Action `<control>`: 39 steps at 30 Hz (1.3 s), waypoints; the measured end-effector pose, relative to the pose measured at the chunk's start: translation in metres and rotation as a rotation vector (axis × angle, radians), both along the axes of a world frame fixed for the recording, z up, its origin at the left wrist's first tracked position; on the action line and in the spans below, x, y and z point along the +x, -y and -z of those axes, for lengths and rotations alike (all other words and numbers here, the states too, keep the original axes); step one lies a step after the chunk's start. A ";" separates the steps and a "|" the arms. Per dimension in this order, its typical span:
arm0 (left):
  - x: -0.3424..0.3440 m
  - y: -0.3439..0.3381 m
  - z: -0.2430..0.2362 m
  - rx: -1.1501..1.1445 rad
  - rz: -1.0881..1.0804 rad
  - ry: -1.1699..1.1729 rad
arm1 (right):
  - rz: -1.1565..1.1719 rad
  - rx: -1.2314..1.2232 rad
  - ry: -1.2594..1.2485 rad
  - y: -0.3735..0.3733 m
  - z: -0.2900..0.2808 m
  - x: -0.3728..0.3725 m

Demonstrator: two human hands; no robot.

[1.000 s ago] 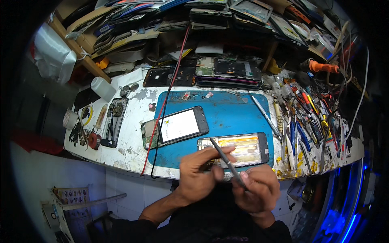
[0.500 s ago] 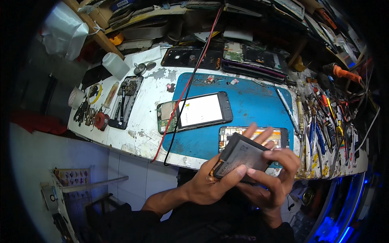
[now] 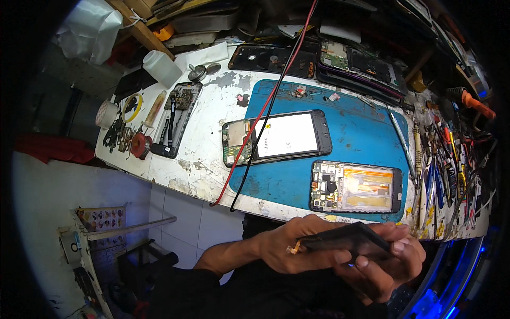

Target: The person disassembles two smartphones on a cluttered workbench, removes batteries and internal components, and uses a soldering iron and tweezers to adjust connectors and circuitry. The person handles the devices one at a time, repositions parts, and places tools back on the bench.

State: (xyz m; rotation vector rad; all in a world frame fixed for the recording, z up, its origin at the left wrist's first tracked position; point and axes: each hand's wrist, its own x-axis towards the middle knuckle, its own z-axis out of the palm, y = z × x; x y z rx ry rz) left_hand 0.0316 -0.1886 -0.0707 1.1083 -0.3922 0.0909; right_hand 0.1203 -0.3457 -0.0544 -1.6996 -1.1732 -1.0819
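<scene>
A flat black phone battery (image 3: 348, 238) with a small orange flex connector is tilted at a low angle just in front of the bench edge. At its connector end my left hand (image 3: 289, 242) grips it, thumb along the near side. The fingers of my right hand (image 3: 390, 263) close on the opposite end. Beyond the hands, an opened phone (image 3: 369, 187) lies on the blue mat (image 3: 279, 183), its orange ribbon cables and battery bay exposed. Another phone (image 3: 287, 135), with a lit white screen and a bare circuit board at its left end, lies farther back.
Red and black cables (image 3: 264, 114) cross over the lit phone. Many tweezers and screwdrivers (image 3: 438, 170) crowd the right side. On the left are a phone chassis (image 3: 178, 119), a solder spool (image 3: 141, 145) and a white bottle (image 3: 162, 69). Phone parts (image 3: 273, 61) line the back.
Both hands have lowered toward me with the battery, which has turned from face-up to a flatter, edge-on tilt. The opened phone, partly covered before, now shows whole. The view has shifted.
</scene>
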 end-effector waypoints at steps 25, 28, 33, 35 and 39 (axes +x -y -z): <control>-0.054 -0.107 -0.035 1.590 -0.980 0.066 | -0.584 -0.978 -0.250 -0.088 -0.049 0.104; -0.056 -0.121 -0.034 1.679 -1.040 0.024 | -0.608 -0.992 -0.217 -0.115 -0.040 0.103; -0.052 -0.133 -0.037 1.625 -0.921 0.038 | -0.599 -1.059 -0.234 -0.127 -0.035 0.105; -0.049 -0.133 -0.037 1.589 -0.866 0.054 | -0.617 -1.077 -0.255 -0.128 -0.034 0.108; -0.045 -0.133 -0.035 1.566 -0.701 0.016 | -0.642 -1.079 -0.251 -0.130 -0.033 0.108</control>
